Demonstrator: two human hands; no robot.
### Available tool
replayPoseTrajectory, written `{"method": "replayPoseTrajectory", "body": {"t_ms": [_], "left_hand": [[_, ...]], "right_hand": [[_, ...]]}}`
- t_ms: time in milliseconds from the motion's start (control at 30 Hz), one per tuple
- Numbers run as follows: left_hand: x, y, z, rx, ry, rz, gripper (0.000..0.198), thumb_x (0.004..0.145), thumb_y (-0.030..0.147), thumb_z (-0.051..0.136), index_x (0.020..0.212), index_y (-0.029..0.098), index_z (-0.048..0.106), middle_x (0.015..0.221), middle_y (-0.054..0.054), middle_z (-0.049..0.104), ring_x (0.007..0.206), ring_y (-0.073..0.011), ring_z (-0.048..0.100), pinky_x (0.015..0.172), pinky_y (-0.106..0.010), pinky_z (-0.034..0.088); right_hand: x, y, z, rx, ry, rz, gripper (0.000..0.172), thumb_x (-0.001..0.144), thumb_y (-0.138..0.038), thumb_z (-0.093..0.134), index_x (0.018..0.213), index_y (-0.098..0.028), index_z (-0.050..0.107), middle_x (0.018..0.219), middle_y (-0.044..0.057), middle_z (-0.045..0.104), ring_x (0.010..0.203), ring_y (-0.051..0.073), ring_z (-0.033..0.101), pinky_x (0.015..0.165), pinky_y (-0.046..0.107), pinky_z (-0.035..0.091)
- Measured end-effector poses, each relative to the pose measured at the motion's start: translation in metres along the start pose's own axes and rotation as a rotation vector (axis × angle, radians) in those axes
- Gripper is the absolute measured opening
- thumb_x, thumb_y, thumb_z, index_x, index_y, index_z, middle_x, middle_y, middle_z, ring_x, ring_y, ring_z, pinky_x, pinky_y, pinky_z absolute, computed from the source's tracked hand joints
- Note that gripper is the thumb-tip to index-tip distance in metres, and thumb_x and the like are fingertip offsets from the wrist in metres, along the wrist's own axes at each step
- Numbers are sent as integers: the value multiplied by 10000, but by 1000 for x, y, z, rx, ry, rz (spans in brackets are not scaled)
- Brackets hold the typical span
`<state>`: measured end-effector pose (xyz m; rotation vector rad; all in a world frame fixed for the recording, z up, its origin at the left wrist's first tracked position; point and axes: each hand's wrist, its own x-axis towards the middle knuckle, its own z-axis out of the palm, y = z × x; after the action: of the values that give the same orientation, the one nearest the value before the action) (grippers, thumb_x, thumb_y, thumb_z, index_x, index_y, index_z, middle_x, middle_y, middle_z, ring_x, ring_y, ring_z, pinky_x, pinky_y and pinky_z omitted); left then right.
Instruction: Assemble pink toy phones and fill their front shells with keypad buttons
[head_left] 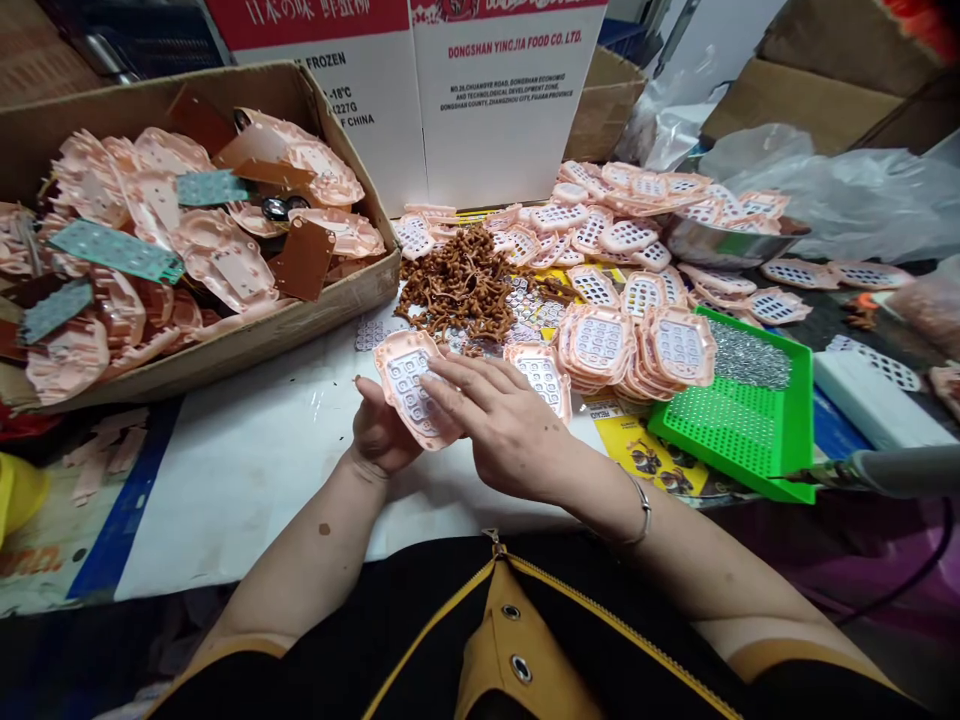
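A pink plastic panel (411, 385) with a pale keypad sheet on it is tilted above the white table surface. My left hand (381, 430) holds the panel from its left and lower side, with the thumb at its edge. My right hand (510, 420) lies over the panel's right part, its fingers stretched out and fingertips touching the keypad. Another pink panel with a keypad (541, 375) lies just beyond my right hand, partly hidden by it. Stacks of similar panels (600, 345) stand to the right. Behind the held panel is a heap of small brown parts (469, 285).
A cardboard box (337, 290) of pink shells and circuit boards fills the left. At the right sit a green tray (799, 400) with small metal pieces, a screwdriver-like tool (892, 470) and a metal bowl (720, 245). A white carton (495, 150) stands behind.
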<state>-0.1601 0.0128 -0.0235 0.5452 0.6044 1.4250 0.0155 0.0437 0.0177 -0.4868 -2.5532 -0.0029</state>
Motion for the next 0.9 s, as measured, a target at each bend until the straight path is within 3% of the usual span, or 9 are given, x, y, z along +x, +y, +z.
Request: {"method": "replayPoseTrajectory", "body": {"t_ms": [67, 200, 367, 533, 733, 900], "left_hand": [[1, 0, -1, 4, 12, 23, 931, 539, 807, 781, 1243, 212, 649, 1247, -112, 696, 1435, -396, 440, 1136, -527, 440], [2, -1, -7, 45, 7, -13, 950, 537, 812, 779, 1253, 204, 640, 1225, -140, 706, 1413, -409, 466, 1095, -521, 484], [3, -1, -9, 51, 8, -17, 996, 540, 813, 777, 1298, 193, 600, 1198, -154, 710, 1395, -417, 483, 1049, -519, 519], [3, -1, -6, 62, 1, -18, 1026, 523, 797, 797, 1333, 209, 571, 1235, -149, 698, 1385, -416, 495, 1044, -519, 522], [1, -1, -6, 79, 33, 39, 1029, 521, 830, 770, 1334, 228, 583, 1254, -130, 694, 1386, -408, 495, 1088, -523, 483], [-2, -3, -1, 86, 4, -6, 1059, 497, 836, 774, 1345, 228, 595, 1278, -141, 684, 1415, -397, 467, 1131, -503, 447]], "right_hand": [[-4, 1, 5, -26, 36, -14, 569, 837, -23, 432, 1393, -86, 533, 1470, 162, 579, 1374, 268, 513, 1096, 466, 437], [-9, 0, 12, -109, -15, -144, 476, 870, -36, 433, 1315, -75, 597, 1413, 137, 636, 1342, 274, 547, 1134, 473, 413], [-12, -3, 15, -33, -85, -52, 554, 852, -83, 493, 1403, -110, 542, 1466, 151, 587, 1372, 304, 514, 1106, 497, 430], [-14, -4, 17, -14, -47, -4, 548, 845, -72, 512, 1382, -161, 577, 1461, 180, 577, 1384, 333, 505, 1084, 518, 441], [-15, -6, 14, 78, -99, -57, 613, 836, -153, 540, 1443, -87, 494, 1541, 208, 486, 1463, 334, 423, 1179, 551, 371], [-14, -9, 22, -78, 24, -137, 469, 973, -162, 469, 1435, -80, 491, 1500, 199, 540, 1438, 263, 482, 1203, 504, 387]]}}
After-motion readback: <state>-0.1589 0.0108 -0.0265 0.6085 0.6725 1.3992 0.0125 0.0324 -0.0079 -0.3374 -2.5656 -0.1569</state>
